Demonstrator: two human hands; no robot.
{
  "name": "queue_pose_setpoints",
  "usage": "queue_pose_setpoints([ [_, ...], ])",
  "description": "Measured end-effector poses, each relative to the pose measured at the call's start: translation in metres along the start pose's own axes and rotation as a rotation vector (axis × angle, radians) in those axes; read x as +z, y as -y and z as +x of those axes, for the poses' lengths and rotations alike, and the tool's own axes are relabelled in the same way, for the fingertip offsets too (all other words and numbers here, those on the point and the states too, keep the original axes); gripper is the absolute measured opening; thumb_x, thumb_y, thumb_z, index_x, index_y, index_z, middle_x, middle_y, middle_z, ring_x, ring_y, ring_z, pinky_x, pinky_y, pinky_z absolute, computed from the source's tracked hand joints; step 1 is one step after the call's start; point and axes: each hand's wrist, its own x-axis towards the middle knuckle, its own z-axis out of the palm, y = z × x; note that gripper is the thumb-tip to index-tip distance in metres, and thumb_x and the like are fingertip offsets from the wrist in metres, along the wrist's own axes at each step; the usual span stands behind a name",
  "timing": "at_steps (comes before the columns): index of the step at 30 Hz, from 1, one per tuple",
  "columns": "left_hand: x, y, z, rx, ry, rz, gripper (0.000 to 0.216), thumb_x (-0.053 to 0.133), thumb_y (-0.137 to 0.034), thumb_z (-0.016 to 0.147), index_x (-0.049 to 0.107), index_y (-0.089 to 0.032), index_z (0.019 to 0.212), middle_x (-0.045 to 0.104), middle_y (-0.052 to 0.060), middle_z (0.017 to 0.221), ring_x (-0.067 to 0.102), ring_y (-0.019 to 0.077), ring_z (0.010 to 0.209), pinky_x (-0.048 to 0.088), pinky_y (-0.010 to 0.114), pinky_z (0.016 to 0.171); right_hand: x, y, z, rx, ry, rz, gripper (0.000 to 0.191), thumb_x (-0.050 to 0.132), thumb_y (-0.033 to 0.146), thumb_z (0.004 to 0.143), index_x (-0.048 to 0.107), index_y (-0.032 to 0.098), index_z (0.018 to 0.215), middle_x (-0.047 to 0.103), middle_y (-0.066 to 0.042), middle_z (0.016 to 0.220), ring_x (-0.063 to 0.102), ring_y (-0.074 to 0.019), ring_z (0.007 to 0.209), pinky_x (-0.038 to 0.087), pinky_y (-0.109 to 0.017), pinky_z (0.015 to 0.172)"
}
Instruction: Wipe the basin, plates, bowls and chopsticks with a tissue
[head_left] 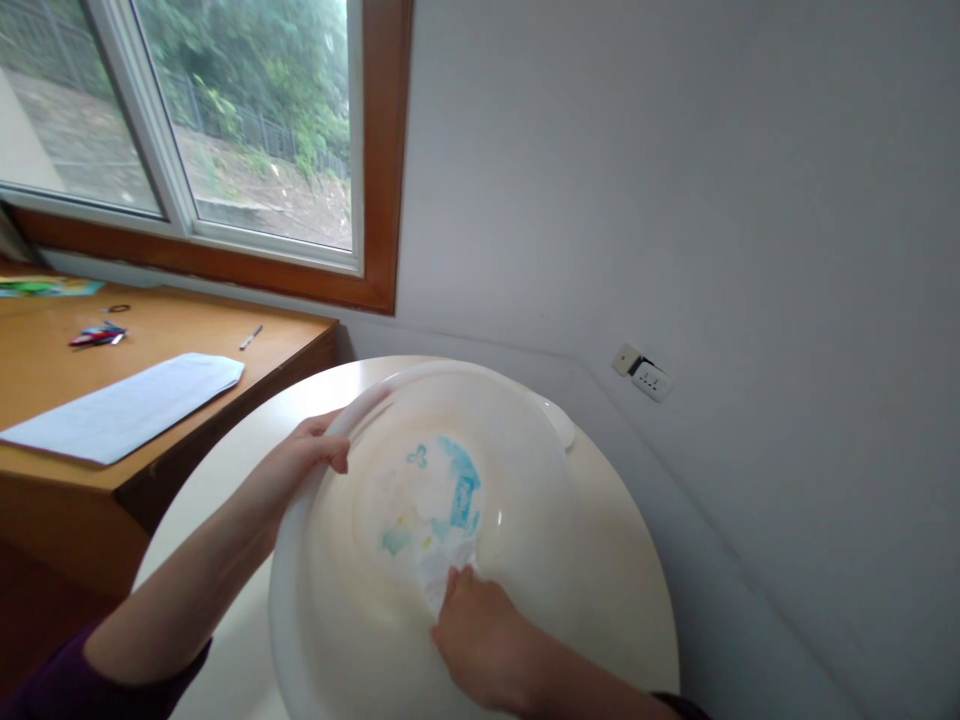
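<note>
A large white plastic basin (525, 480) is tilted up on the round white table, its hollow side toward me. Faded blue and yellow printed marks show on its bottom. My left hand (319, 450) grips the basin's rim at the upper left, thumb over the edge; its other fingers are hidden behind. With closed fingers, my right hand (484, 630) pinches a white tissue (446, 570) and presses it against the basin's bottom, just under the print.
The round table (225, 540) stands against a pale wall. On the left, a wooden desk (176, 315) holds folded white paper (135, 405), a pen (251, 338) and a small pile of pens (97, 334). A socket (651, 380) is on the wall, and a window (255, 120) is above the desk.
</note>
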Motion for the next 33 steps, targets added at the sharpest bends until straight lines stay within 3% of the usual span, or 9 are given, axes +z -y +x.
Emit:
queue_pose_setpoints([
  [2,0.000,0.000,-0.001,0.007,-0.001,0.001,0.070,0.048,-0.010,0.045,0.060,-0.022,0.113,0.062,-0.002,0.060,0.055,0.0166,0.055,0.040,0.021,0.046,-0.021,0.012,0.004,-0.164,0.040,0.071,0.018,0.053,0.006,0.068,0.069,0.009,0.074,0.069,-0.015,0.072,0.066,-0.0253,0.067,0.054,-0.035,0.059],
  [4,0.002,0.000,-0.003,0.034,-0.006,0.002,0.072,0.048,-0.009,0.045,0.059,-0.023,0.114,0.063,-0.002,0.063,0.056,0.0167,0.057,0.041,0.021,0.047,-0.035,0.020,0.010,-0.241,-0.083,0.134,0.018,0.050,0.006,0.070,0.066,0.012,0.076,0.068,-0.010,0.073,0.064,-0.0204,0.065,0.052,-0.030,0.059],
  [8,0.003,0.001,-0.004,0.073,-0.027,0.034,0.071,0.046,-0.010,0.043,0.060,-0.018,0.112,0.064,-0.001,0.063,0.052,0.0154,0.053,0.040,0.022,0.046,-0.047,0.027,0.024,-0.212,-0.371,0.255,0.037,0.046,0.011,0.076,0.053,0.007,0.112,0.063,-0.012,0.097,0.059,-0.0212,0.083,0.051,-0.031,0.074],
  [10,0.002,0.003,-0.003,0.075,-0.029,0.044,0.070,0.046,-0.010,0.043,0.061,-0.017,0.110,0.064,-0.001,0.062,0.052,0.0152,0.052,0.038,0.021,0.045,-0.050,0.027,0.031,-0.179,-0.396,0.289,0.046,0.046,0.012,0.076,0.044,0.004,0.121,0.060,-0.014,0.104,0.057,-0.0227,0.090,0.049,-0.034,0.080],
  [14,-0.001,0.007,0.000,0.057,-0.011,0.025,0.069,0.045,-0.010,0.042,0.061,-0.016,0.109,0.064,0.000,0.062,0.055,0.0170,0.056,0.039,0.022,0.046,-0.049,0.026,0.039,-0.111,-0.421,0.267,0.042,0.045,0.012,0.078,0.048,0.004,0.118,0.054,-0.017,0.118,0.050,-0.0259,0.108,0.043,-0.038,0.092],
  [22,0.000,0.010,0.001,0.022,-0.012,-0.049,0.074,0.046,-0.009,0.042,0.058,-0.016,0.115,0.063,-0.001,0.062,0.050,0.0130,0.048,0.040,0.021,0.044,-0.029,0.013,0.048,-0.238,-0.513,0.180,0.052,0.039,0.027,0.090,0.032,-0.003,0.132,0.030,-0.021,0.141,0.023,-0.0240,0.133,0.026,-0.030,0.108],
  [25,0.001,0.013,0.001,0.029,-0.007,-0.069,0.075,0.045,-0.008,0.042,0.057,-0.016,0.115,0.063,-0.001,0.060,0.049,0.0119,0.045,0.039,0.021,0.044,-0.023,0.002,0.057,-0.173,-0.510,0.156,0.058,0.038,0.037,0.091,0.026,0.005,0.137,0.025,-0.017,0.145,0.020,-0.0233,0.135,0.026,-0.037,0.109],
  [28,0.000,0.016,0.001,0.030,0.000,-0.070,0.073,0.045,-0.008,0.043,0.058,-0.016,0.114,0.063,-0.002,0.058,0.051,0.0124,0.045,0.041,0.021,0.045,-0.022,-0.017,0.065,0.032,-0.487,0.107,0.065,0.038,0.043,0.089,0.023,0.004,0.139,0.020,-0.019,0.145,0.017,-0.0282,0.135,0.020,-0.049,0.109],
  [33,-0.003,0.017,0.000,0.028,-0.004,-0.040,0.070,0.045,-0.009,0.044,0.060,-0.016,0.113,0.063,-0.001,0.056,0.052,0.0139,0.045,0.039,0.021,0.042,-0.025,-0.059,0.066,0.355,-0.382,0.055,0.055,0.042,0.021,0.085,0.035,-0.012,0.128,0.026,-0.030,0.138,0.019,-0.0334,0.133,0.012,-0.051,0.110],
])
